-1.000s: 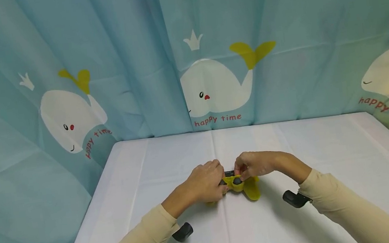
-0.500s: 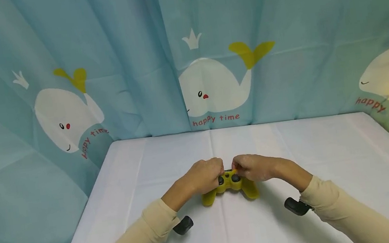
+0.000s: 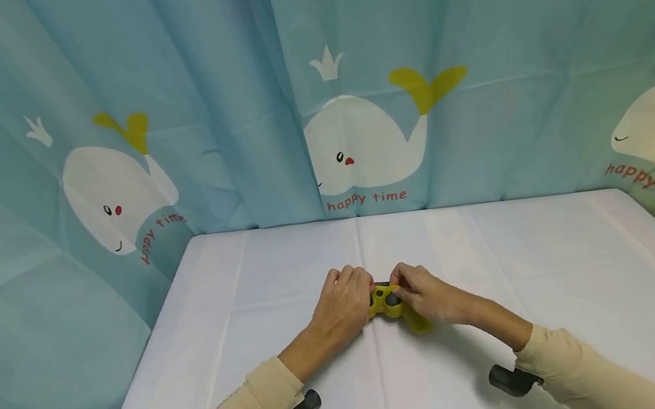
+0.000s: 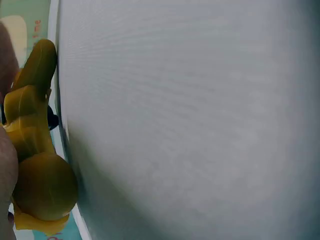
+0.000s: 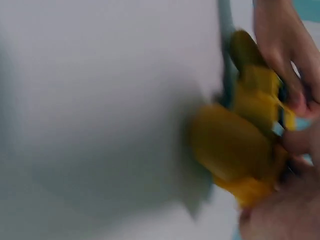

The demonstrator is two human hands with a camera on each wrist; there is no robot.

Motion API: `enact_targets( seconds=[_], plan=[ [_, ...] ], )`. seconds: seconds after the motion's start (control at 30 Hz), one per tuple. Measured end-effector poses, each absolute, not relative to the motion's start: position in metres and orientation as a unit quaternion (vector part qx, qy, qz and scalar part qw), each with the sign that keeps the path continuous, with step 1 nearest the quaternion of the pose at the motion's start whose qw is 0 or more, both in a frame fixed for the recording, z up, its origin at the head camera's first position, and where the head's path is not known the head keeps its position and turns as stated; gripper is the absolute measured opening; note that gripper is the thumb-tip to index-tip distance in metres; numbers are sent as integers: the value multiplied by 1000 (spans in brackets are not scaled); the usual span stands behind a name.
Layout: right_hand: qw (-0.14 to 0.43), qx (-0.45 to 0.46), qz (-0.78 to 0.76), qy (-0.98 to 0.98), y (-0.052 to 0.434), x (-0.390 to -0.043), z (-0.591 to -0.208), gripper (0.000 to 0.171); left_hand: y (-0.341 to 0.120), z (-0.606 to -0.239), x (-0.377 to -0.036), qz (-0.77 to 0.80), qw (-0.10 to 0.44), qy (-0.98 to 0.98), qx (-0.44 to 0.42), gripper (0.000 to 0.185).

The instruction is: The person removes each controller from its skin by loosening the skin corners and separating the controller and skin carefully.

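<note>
We see a yellow game controller (image 3: 393,303) at the middle of the white table (image 3: 557,272), our left hand (image 3: 342,305) curled round its left grip, our right hand (image 3: 427,294) pinching its top edge with thumb and fingertips, whale-print curtain (image 3: 350,92) behind

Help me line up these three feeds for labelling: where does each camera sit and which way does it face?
Head: worn high, looking forward and down at the white table and whale curtain; shows left hand, right hand, both sleeves.
Left wrist: low, along the table; sliver of left hand, yellow controller.
Right wrist: low, blurred; both hands' fingers on the controller.
Shared: all three show the controller and table.
</note>
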State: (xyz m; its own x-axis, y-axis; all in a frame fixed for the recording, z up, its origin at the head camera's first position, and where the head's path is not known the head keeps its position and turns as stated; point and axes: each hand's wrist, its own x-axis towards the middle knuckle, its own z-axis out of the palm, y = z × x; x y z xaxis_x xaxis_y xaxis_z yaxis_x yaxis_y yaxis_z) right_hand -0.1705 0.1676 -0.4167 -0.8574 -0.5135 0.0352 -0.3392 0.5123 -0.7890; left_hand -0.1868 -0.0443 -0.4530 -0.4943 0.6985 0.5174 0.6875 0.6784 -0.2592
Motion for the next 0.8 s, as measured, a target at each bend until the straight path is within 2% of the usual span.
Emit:
enact_targets(
  seconds=[0.1, 0.17, 0.27, 0.37, 0.5, 0.6, 0.73, 0.8],
  plan=[
    [99, -194, -477, 852, 163, -164, -423, 5, -46, -444, -188, 8, 247, -875, -416, 11],
    [109, -157, -503, 843, 161, -161, -425, 7, -48, -433, -190, -36, 165, -892, -419, 10],
    [126, -121, -525, 833, 159, -159, -425, 9, -53, -417, -193, -94, 38, -904, -416, 21],
    [140, -92, -543, 823, 156, -157, -425, 12, -59, -408, -195, -118, -49, -899, -419, 32],
    [126, -69, -541, 829, 150, -156, -428, 15, -64, -407, -198, -126, -77, -891, -429, 42],
    [87, -70, -510, 853, 147, -152, -431, 13, -64, -408, -200, -131, -78, -890, -429, 44],
    [-30, -155, -468, 870, 148, -149, -439, 2, -64, -405, -202, -121, -72, -893, -427, 45],
    [-107, -228, -439, 863, 151, -150, -443, 10, -64, -402, -202, -116, -70, -895, -425, 47]
  ],
)
